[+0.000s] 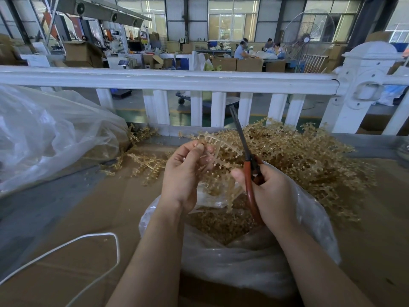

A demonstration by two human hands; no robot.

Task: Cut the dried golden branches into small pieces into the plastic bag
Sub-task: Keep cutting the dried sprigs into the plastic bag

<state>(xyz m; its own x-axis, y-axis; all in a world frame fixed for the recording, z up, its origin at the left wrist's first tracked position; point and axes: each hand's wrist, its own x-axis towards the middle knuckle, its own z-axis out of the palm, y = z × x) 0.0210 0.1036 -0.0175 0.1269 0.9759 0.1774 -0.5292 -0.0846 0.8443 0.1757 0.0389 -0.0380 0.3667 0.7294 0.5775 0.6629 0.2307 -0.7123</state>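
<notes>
Fingers (200,149) of left hand (183,173) pinched on golden branch (215,144), held over plastic bag (309,218). Right hand (272,191) clamped round scissors (249,167); blades closed. Risk judged: cut near fingertips; pieces flung right onto uncut pile (309,156), beyond bag.

Plastic bag (254,262): thin clear film – glossy, crinkled
Scissors (245,151): dull metal blades, smooth red handles
Bench (77,218): matt brown cardboard

Soft daylight from the far windows (233,19), faint shadows, wide-angle bending at edges, slightly blurred background.
</notes>
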